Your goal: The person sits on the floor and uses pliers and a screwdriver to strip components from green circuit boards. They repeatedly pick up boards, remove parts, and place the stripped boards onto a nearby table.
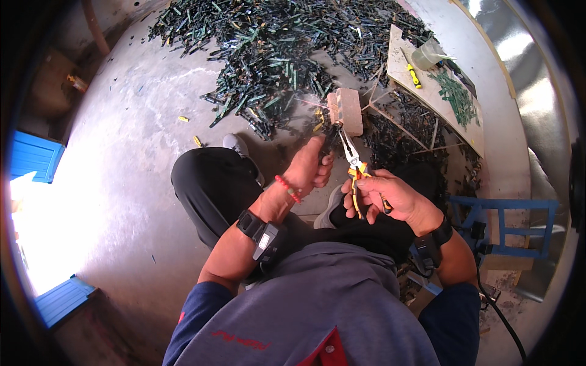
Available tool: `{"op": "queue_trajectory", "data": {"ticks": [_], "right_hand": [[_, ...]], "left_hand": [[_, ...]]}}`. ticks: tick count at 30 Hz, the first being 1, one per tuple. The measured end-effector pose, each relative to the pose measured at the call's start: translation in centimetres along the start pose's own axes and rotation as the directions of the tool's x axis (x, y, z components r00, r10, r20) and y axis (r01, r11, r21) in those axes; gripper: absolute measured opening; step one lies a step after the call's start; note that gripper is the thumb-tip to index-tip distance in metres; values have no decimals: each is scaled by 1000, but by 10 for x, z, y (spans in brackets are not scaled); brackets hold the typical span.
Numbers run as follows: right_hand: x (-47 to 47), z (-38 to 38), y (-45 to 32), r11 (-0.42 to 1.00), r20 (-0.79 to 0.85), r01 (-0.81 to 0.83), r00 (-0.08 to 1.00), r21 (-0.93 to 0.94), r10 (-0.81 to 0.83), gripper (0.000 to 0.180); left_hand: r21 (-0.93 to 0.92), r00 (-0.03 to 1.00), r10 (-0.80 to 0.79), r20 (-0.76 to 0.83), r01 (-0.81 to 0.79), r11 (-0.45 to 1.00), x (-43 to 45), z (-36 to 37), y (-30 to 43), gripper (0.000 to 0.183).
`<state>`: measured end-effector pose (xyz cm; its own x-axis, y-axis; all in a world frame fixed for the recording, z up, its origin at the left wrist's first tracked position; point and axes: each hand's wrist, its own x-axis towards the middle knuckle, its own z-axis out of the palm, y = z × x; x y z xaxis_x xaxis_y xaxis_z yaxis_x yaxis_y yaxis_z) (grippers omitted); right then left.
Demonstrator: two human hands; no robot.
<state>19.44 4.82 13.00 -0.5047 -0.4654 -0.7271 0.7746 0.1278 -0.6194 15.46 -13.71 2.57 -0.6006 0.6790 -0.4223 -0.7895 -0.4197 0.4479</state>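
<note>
My right hand (384, 192) holds long-nose pliers (353, 160) with orange, yellow and black handles, their jaws pointing up at a brick (346, 112). My left hand (313, 164) is closed on a dark piece (326, 145) whose kind I cannot tell. Its upper end lies close to the tip of the pliers, beside the brick's lower edge; whether the jaws grip it is not clear. Thin pinkish streaks and a small haze show left of the brick. Small yellow pieces (319, 120) lie on the floor just left of it.
A big heap of dark and green strips (274, 55) covers the floor ahead. At the right a board (425, 91) on a wire frame bears a yellow-handled screwdriver (414, 76), a plastic cup (426, 55) and green strips (458, 98). A blue frame (526, 228) and a black cable (499, 311) lie right.
</note>
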Motion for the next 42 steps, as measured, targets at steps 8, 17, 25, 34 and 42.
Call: {"op": "queue_trajectory", "data": {"ticks": [8,17,25,34,42], "right_hand": [[1,3,2,1000,3,-3,1000,13,3,29],[6,1,6,1000,-27,-19,999,24,20,31],[10,5,11,994,-15,-11,1000,109,13,30],[9,9,16,991,-35,-3,999,130,8,32],[9,11,20,991,-59,15,998,134,-7,30]], "left_hand": [[19,999,-18,-45,19,1000,0,3,1,47],[74,996,7,-91,-1,997,3,2,-2,46],[97,988,24,-152,-9,995,8,2,-7,45],[127,986,47,-160,-26,991,1,9,-5,45],[119,985,37,-170,-17,993,4,6,-6,45]]}}
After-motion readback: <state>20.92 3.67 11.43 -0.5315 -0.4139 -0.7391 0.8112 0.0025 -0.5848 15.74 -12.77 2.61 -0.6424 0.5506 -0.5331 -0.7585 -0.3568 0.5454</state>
